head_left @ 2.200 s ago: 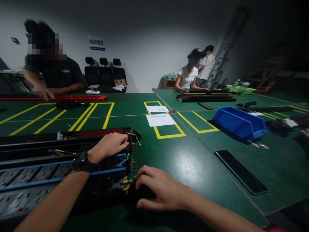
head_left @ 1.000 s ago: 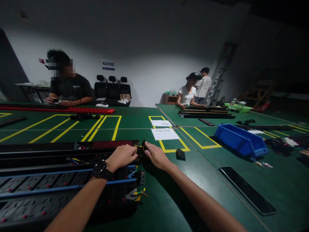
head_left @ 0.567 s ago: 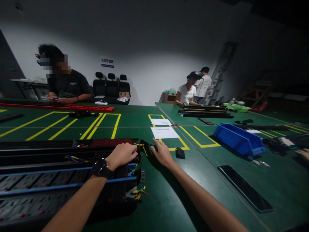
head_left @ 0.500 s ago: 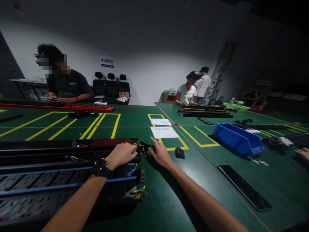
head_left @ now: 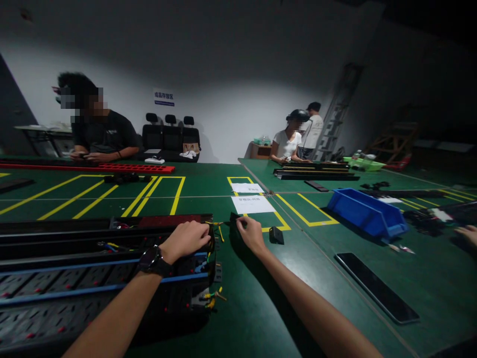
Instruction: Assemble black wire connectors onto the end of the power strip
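Observation:
Several long black power strips [head_left: 93,272] with sockets, red dots and blue edging lie side by side at the left. My left hand [head_left: 188,239], with a watch at its wrist, is closed over the right end of a strip toward the back; its fingertips are partly hidden. Yellow-green wires [head_left: 220,231] stick out just beyond those fingers. To the right of the wires, my right hand [head_left: 251,233] pinches a small flat black piece [head_left: 233,219], apart from the strip end. More wire ends [head_left: 214,298] poke out of the nearest strip.
A small black block [head_left: 276,235] lies right of my right hand, with paper sheets [head_left: 253,204] behind. Farther right are a phone [head_left: 376,286] and a blue bin [head_left: 367,214]. Co-workers sit across the green table; another person's hand [head_left: 467,233] shows at the right edge.
My right hand has closed from spread fingers into a pinch on the small black piece. The piece now stands farther right from the strip end. My left hand has hardly moved.

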`<state>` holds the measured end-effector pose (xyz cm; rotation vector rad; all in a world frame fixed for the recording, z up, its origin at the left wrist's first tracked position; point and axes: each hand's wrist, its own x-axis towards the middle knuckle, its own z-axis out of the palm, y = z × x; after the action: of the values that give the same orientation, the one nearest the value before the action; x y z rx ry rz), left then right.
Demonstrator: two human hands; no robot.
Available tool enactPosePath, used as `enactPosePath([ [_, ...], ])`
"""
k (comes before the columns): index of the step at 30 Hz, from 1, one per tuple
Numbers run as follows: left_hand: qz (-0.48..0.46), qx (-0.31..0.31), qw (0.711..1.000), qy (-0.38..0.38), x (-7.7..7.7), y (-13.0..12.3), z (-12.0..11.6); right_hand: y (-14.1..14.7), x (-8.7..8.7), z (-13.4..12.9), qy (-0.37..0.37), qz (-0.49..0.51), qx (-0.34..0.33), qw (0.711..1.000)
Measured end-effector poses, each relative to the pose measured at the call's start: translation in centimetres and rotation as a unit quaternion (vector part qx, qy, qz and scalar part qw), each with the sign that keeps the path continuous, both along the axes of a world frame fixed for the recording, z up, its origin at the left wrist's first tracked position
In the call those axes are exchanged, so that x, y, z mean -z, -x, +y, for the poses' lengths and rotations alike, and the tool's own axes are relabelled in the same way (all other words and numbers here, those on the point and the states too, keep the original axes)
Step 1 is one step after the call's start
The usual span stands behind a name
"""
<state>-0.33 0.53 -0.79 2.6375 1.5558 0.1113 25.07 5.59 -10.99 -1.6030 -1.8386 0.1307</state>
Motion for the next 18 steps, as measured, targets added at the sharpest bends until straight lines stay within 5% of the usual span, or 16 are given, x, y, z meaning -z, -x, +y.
enactPosePath([
  [8, 0.008, -0.001, 1.0, 0.001, 0.0, 0.1, 0.1, -3.5, -0.5, 0.3, 0.055, -0.027, 0.078, 0.995],
  [18, 0.006, 0.009, 1.0, -0.016, 0.4, 0.2, 0.2, -2.1, -2.6, -1.4, 0.099, -0.115, 0.085, 0.985],
])
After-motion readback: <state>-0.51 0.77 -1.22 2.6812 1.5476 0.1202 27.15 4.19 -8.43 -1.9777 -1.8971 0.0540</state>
